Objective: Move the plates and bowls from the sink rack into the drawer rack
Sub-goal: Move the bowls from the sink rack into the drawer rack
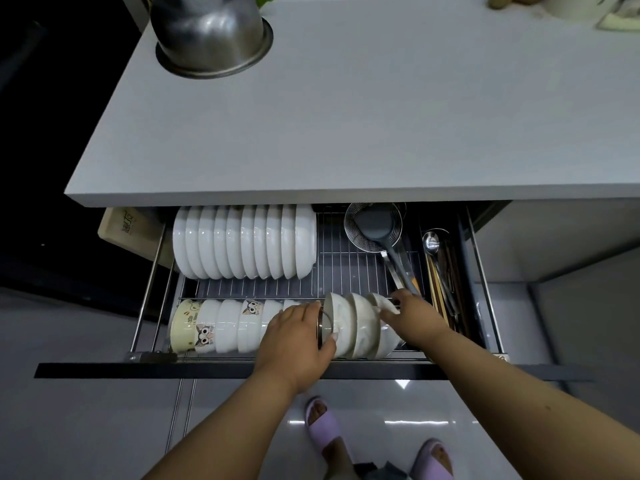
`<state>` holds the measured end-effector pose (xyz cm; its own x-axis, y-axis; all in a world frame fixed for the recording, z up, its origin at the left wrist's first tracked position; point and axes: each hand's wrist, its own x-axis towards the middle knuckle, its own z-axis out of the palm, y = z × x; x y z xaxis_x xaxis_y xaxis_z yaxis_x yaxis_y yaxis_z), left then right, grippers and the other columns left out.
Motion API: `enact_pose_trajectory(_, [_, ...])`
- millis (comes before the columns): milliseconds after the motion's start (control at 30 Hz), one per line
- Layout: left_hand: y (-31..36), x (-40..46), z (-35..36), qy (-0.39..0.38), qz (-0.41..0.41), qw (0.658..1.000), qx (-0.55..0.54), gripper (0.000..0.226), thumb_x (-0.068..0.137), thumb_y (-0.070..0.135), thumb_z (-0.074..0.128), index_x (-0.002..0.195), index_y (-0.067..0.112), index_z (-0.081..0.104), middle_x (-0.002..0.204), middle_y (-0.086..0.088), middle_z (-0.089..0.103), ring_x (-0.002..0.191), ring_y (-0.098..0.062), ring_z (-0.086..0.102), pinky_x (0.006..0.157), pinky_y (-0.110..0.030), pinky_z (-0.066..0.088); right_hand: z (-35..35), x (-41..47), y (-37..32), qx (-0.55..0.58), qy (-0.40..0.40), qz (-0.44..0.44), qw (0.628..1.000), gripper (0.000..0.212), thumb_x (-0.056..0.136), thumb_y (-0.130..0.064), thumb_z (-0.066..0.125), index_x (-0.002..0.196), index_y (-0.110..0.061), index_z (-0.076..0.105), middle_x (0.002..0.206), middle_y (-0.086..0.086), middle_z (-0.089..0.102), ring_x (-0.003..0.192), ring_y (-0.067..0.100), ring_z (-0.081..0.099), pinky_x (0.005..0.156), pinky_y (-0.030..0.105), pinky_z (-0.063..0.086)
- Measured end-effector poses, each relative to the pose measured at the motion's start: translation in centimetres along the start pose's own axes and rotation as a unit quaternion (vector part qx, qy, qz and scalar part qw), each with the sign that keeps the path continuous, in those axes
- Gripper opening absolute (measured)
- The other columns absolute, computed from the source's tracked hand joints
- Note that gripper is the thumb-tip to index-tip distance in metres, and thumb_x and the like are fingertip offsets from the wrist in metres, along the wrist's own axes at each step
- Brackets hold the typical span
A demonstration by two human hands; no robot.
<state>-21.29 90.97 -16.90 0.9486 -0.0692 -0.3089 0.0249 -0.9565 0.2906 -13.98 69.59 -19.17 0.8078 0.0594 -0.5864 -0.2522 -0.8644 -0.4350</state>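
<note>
- While pulled fully out under the grey surface (346,116), drawer rack (346,268) shows two rows of dishes.
- Back row: white plates (244,242) standing on edge, packed side by side at the left.
- Front row, left part: bowls on their sides, nested; cream owl-print bowl (187,327) at the far left, white bowls (235,327) next to it.
- Front row, right part: three more white bowls (360,323) on edge, tilted, between the two hands.
- Left hand (294,344): fingers wrapped over the rim of the leftmost bowl of that group, thumb on its near side, gripping it. Something metallic-rimmed just under the fingers; cannot tell what.
- Right hand (412,313): fingers closed on the rim of the rightmost bowl, holding it.
- Right of plates: wire skimmer (372,225) with dark ladle (377,226) lying in it.
- Far-right compartment: steel spoon (431,242), chopsticks (440,289).
- On the surface, back left: upturned steel pot (211,32).
- Below: purple slippers (323,427) on glossy floor.
</note>
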Motion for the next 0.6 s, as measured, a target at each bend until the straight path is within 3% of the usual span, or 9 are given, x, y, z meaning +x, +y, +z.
enact_pose_trajectory(67, [0.1,0.2,-0.3,0.001,0.0,1.0,0.003,0.064,0.092,0.053,0.035,0.146,0.019,0.029,0.145,0.0,0.04,0.133,-0.02,0.034,0.112,-0.031,0.022,-0.4,-1.1,0.1,-0.032,0.024,-0.022,0.999,0.06,0.09,-0.054,0.05,0.136,-0.017,0.043,0.132,0.005,0.053,0.103,0.021,0.059,0.077,0.028,0.045])
enact_pose_trajectory(200, [0.2,0.9,-0.9,0.0,-0.001,1.0,0.003,0.062,0.094,0.051,0.037,0.146,0.019,0.029,0.146,0.0,0.039,0.134,-0.019,0.032,0.112,-0.031,0.02,-0.4,-2.7,1.0,-0.099,0.081,-0.047,0.991,0.059,0.089,-0.059,0.046,0.133,-0.02,0.046,0.129,0.004,0.054,0.113,0.022,0.054,0.084,0.031,0.045])
enact_pose_trajectory(333, [0.0,1.9,-1.2,-0.001,0.004,1.0,0.007,0.061,0.094,0.05,0.037,0.145,0.018,0.03,0.145,-0.002,0.041,0.133,-0.02,0.034,0.113,-0.032,0.023,-0.3,-2.9,1.2,-0.099,0.13,-0.034,0.986,0.058,0.086,-0.064,0.043,0.127,-0.023,0.049,0.119,0.001,0.059,0.105,0.022,0.057,0.077,0.035,0.051])
enact_pose_trajectory(500, [-0.2,3.1,-1.7,0.0,0.009,1.0,0.009,0.062,0.094,0.051,0.036,0.146,0.017,0.029,0.145,-0.002,0.041,0.134,-0.02,0.033,0.113,-0.032,0.022,-0.7,-2.5,0.2,-0.116,0.213,-0.066,0.968,0.046,0.089,-0.052,0.048,0.117,-0.018,0.06,0.11,0.002,0.064,0.103,0.021,0.057,0.078,0.03,0.045])
enact_pose_trajectory(600, [-0.4,3.7,-1.9,0.0,0.014,1.0,0.002,0.061,0.094,0.05,0.037,0.145,0.017,0.03,0.144,-0.003,0.042,0.133,-0.021,0.035,0.112,-0.033,0.024,-0.9,-2.5,0.0,-0.116,0.263,-0.077,0.955,0.036,0.088,-0.043,0.055,0.102,-0.012,0.066,0.097,0.004,0.067,0.09,0.023,0.06,0.068,0.025,0.037])
